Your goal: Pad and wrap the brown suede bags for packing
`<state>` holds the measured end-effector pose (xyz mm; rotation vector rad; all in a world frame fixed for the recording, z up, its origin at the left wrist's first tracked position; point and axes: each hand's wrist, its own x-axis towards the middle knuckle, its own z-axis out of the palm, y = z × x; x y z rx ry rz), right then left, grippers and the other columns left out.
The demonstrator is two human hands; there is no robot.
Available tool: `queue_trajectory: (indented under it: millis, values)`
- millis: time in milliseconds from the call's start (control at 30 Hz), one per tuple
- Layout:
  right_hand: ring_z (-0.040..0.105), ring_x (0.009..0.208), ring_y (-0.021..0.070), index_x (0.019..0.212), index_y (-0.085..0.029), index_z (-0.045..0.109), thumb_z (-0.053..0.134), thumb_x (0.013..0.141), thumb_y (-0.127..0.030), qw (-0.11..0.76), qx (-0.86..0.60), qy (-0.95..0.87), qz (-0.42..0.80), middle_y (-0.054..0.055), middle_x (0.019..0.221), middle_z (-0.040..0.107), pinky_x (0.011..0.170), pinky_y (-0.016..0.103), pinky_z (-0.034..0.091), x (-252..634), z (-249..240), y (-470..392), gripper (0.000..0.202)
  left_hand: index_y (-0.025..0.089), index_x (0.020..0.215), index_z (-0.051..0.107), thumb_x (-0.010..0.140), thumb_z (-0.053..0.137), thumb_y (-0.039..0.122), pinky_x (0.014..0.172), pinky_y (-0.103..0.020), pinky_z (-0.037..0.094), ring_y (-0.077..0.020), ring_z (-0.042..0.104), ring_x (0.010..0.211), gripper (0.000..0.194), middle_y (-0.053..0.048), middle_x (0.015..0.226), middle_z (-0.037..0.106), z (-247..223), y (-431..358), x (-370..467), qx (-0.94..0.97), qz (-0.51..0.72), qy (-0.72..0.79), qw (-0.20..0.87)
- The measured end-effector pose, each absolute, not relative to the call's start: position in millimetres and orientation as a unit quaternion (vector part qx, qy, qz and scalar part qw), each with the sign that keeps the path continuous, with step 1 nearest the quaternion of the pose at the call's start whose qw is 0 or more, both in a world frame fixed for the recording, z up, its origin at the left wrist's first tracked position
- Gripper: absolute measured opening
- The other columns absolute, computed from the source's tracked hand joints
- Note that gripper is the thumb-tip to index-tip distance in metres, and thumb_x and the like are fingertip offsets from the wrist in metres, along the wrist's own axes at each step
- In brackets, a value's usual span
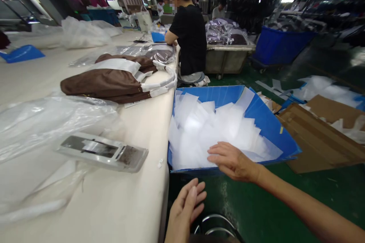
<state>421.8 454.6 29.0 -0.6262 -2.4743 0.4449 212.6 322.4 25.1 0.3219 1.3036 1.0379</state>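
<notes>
A blue box (268, 121) beside the table holds a heap of translucent white sheets (211, 129). My right hand (232, 161) is over the near rim of this box, fingers stretched toward the sheets; whether they touch is hard to tell. Nothing shows in its grip. Lower down, my left hand (188, 205) hovers by the table edge, fingers apart and holding nothing. On the table to the left lies a brown bag (105, 81) with white wrapping on its handles. Closer to me rests a flat grey-and-clear dispenser-like case (102, 152).
Clear plastic bags (57, 117) spread over the cream table (137, 197). A person in black (189, 34) sits farther along it. Cardboard (319, 136) lies on the floor at right, with a blue bin (279, 45) behind. A round metal-framed object (218, 224) stands below my hands.
</notes>
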Motion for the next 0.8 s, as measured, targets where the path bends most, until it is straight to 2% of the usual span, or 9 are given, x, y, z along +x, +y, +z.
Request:
queue_trajectory:
  millis: [133, 233, 333, 400, 500, 600, 633, 700, 800]
  values:
    - [0.059, 0.116, 0.0230, 0.116, -0.018, 0.063, 0.048, 0.090, -0.014, 0.223, -0.154, -0.952, 0.142, 0.011, 0.117, 0.068, 0.104, 0.046, 0.042, 395, 30, 427, 0.030, 0.021, 0.121, 0.064, 0.078, 0.065, 0.067, 0.098, -0.049, 0.047, -0.0330, 0.060, 0.120, 0.063, -0.016, 0.130, 0.064, 22, 350, 219, 0.098, 0.432, 0.531, 0.722]
    - [0.055, 0.123, 0.0225, 0.118, -0.019, 0.062, 0.047, 0.090, -0.014, 0.190, -0.137, -0.959, 0.160, 0.011, 0.122, 0.067, 0.109, 0.045, 0.038, 390, 29, 418, 0.032, 0.018, 0.108, 0.067, 0.067, 0.080, 0.056, 0.086, -0.037, 0.052, -0.0277, 0.067, 0.105, 0.057, -0.012, 0.115, 0.071, 17, 356, 223, 0.097, 0.468, 0.523, 0.706]
    - [0.051, 0.129, 0.0245, 0.131, -0.019, 0.056, 0.047, 0.091, -0.018, 0.166, -0.164, -0.960, 0.158, 0.013, 0.135, 0.061, 0.109, 0.047, 0.038, 403, 18, 422, 0.040, 0.017, 0.096, 0.066, 0.061, 0.086, 0.044, 0.078, -0.031, 0.053, -0.0221, 0.069, 0.090, 0.049, -0.008, 0.102, 0.074, 14, 355, 224, 0.069, 0.532, 0.523, 0.662]
    - [0.052, 0.129, 0.0258, 0.135, -0.020, 0.055, 0.046, 0.091, -0.018, 0.139, -0.217, -0.953, 0.157, 0.014, 0.138, 0.058, 0.109, 0.050, 0.038, 425, 6, 435, 0.044, 0.016, 0.093, 0.065, 0.062, 0.084, 0.041, 0.077, -0.032, 0.054, -0.0217, 0.069, 0.086, 0.044, -0.008, 0.096, 0.073, 13, 351, 222, 0.056, 0.570, 0.518, 0.635]
    - [0.055, 0.125, 0.0317, 0.121, -0.021, 0.066, 0.044, 0.087, -0.011, 0.073, -0.414, -0.897, 0.140, 0.017, 0.129, 0.064, 0.107, 0.061, 0.035, 465, -6, 465, 0.042, 0.015, 0.089, 0.062, 0.068, 0.078, 0.042, 0.074, -0.030, 0.053, -0.0217, 0.068, 0.081, 0.038, -0.006, 0.087, 0.072, 14, 339, 216, 0.081, 0.595, 0.529, 0.600]
    - [0.052, 0.127, 0.0395, 0.109, -0.015, 0.071, 0.049, 0.083, -0.011, 0.118, -0.607, -0.774, 0.138, 0.022, 0.128, 0.063, 0.107, 0.066, 0.032, 487, 3, 483, 0.035, 0.017, 0.093, 0.059, 0.076, 0.071, 0.044, 0.067, -0.026, 0.050, -0.0196, 0.066, 0.075, 0.034, -0.002, 0.080, 0.069, 16, 323, 212, 0.130, 0.568, 0.565, 0.585]
    - [0.052, 0.126, 0.0391, 0.109, -0.015, 0.071, 0.051, 0.084, -0.016, 0.160, -0.630, -0.737, 0.185, 0.022, 0.128, 0.063, 0.107, 0.063, 0.035, 486, 10, 482, 0.032, 0.018, 0.097, 0.059, 0.078, 0.068, 0.044, 0.065, -0.025, 0.048, -0.0192, 0.065, 0.073, 0.033, -0.002, 0.080, 0.068, 15, 317, 212, 0.155, 0.549, 0.579, 0.583]
    - [0.059, 0.117, 0.0344, 0.110, -0.016, 0.070, 0.053, 0.090, -0.032, 0.218, -0.608, -0.663, 0.379, 0.018, 0.121, 0.067, 0.102, 0.053, 0.045, 469, 23, 471, 0.030, 0.020, 0.105, 0.061, 0.083, 0.061, 0.043, 0.064, -0.024, 0.046, -0.0188, 0.063, 0.073, 0.032, -0.002, 0.083, 0.068, 13, 303, 214, 0.229, 0.502, 0.602, 0.577]
    - [0.068, 0.094, 0.0259, 0.102, -0.015, 0.070, 0.057, 0.090, -0.052, 0.191, -0.470, -0.498, 0.704, 0.013, 0.103, 0.072, 0.088, 0.041, 0.055, 424, 33, 447, 0.041, 0.021, 0.096, 0.069, 0.090, 0.048, 0.039, 0.065, -0.023, 0.043, -0.0176, 0.059, 0.071, 0.028, -0.002, 0.077, 0.065, 5, 278, 220, 0.399, 0.423, 0.601, 0.549]
